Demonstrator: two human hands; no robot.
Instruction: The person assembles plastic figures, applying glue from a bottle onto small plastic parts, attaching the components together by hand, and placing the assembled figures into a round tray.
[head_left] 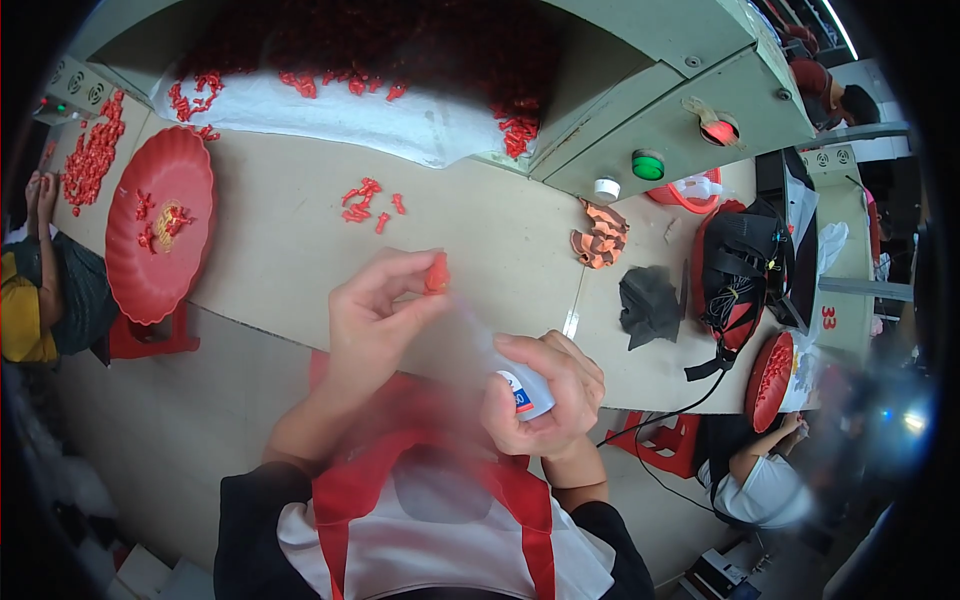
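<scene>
Between thumb and fingers, my left hand (375, 315) pinches a small red plastic piece (437, 274) upright over the table's near edge. My right hand (560, 385) is wrapped round a translucent white squeeze bottle (536, 393) with a blue, white and red label. The bottle's narrower end points up and left, toward the red piece, and is blurred; I cannot tell whether the two touch. Beyond my left hand, several similar small red pieces (362, 203) lie loose on the pale table (290, 270).
Behind stands a green-grey machine (640, 120) with a white cloth (330, 128) and heaped red pieces in its opening. A red scalloped tray (160, 280) is at left. On the right lie a patterned cloth (600, 235), a black cloth (650, 305) and a black-red bag (740, 260). Other people sit either side.
</scene>
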